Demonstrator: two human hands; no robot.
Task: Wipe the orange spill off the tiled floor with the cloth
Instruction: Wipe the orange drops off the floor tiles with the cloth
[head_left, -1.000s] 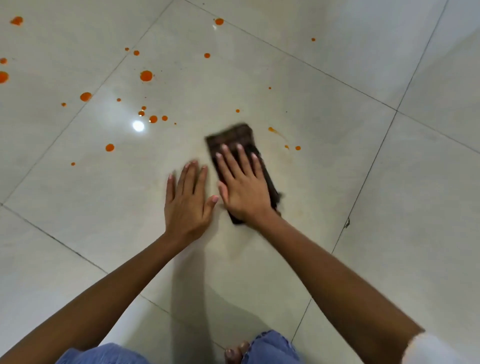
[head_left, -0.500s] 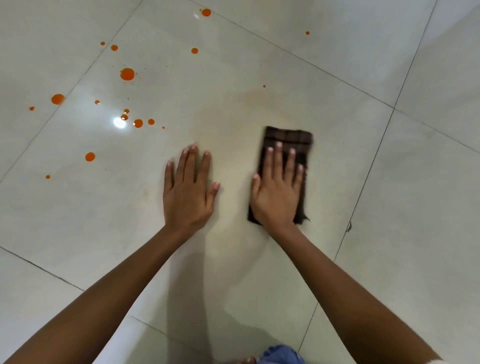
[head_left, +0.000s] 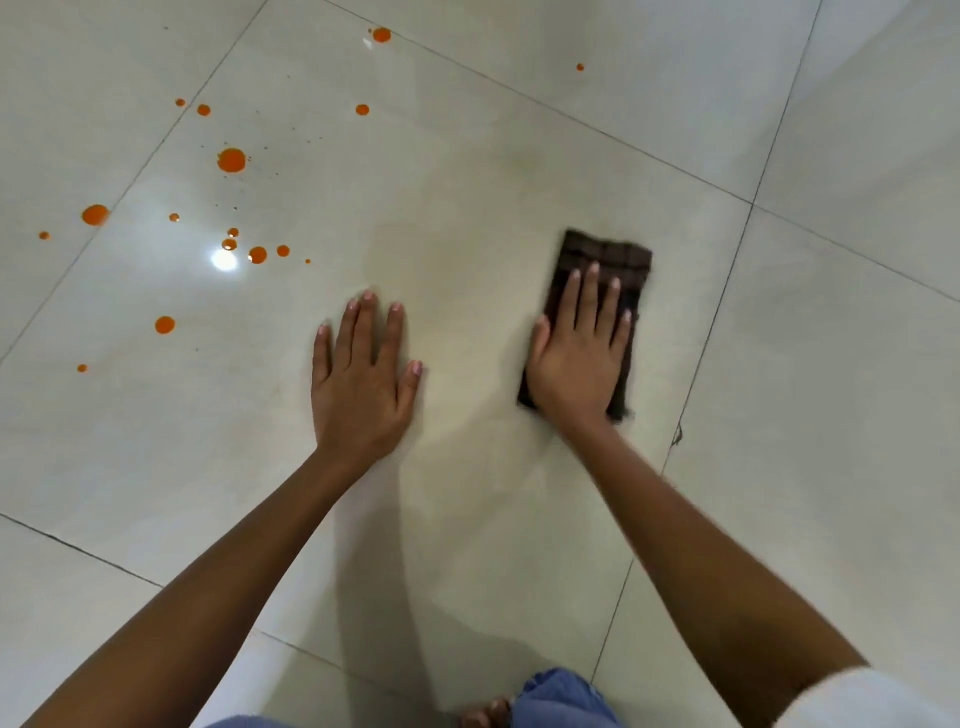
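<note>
Orange drops (head_left: 231, 160) are scattered across the upper left of the pale tiled floor (head_left: 467, 156), the largest lying near a bright glare spot (head_left: 224, 260), with smaller dots spread toward the top centre and one far dot (head_left: 580, 67) at the upper right. Nearer the middle, the left hand (head_left: 361, 382) is laid flat on the bare tile, palm down, fingers straight and slightly spread, with nothing held. Just to its right, apart from it, a dark brown checked cloth (head_left: 605, 257), folded into a long rectangle, is pressed against the floor by the right hand (head_left: 576, 364), whose straight fingers are laid along it; the far end of the cloth is left uncovered beyond the fingertips. The cloth lies well away from the orange drops, close to a grout line (head_left: 717, 322). At the bottom edge, blue fabric (head_left: 558, 696) and some toes (head_left: 485, 714) are seen, and a white sleeve (head_left: 852, 696) at the lower right.
</note>
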